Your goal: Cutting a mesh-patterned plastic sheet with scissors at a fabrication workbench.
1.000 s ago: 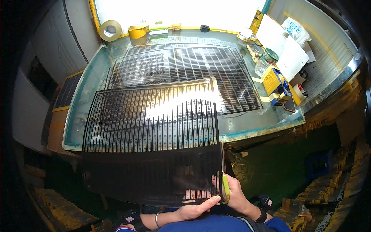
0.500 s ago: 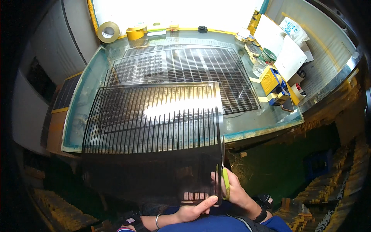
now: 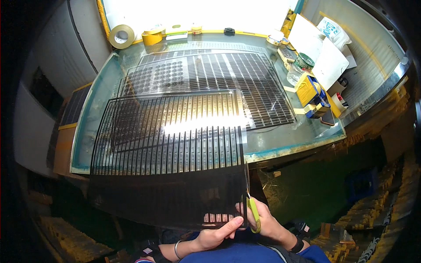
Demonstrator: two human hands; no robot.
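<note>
A large dark film sheet with rows of stripes (image 3: 166, 188) reaches from the glass tabletop out over its near edge toward me. My left hand (image 3: 219, 235) pinches its near right corner, thumb on top. In my right hand (image 3: 268, 222) is a pair of scissors with green handles (image 3: 254, 214), the fingers wrapped round the grips. The blades point away from me along the film's right margin. Whether they are parted is hard to see. Part of my right hand's fingers shows through or behind the film.
Other patterned films (image 3: 206, 72) lie on the glass table (image 3: 280, 147). Tape rolls (image 3: 122, 36) stand along the back. To the right are a glass jar (image 3: 298, 70) and a yellow-and-blue tape dispenser (image 3: 312, 96). A strong light reflection covers part of the sheet.
The film has shifted a little to the left, its near corner slightly up with my left hand. My right hand and the scissors have moved slightly left and nearer to me.
</note>
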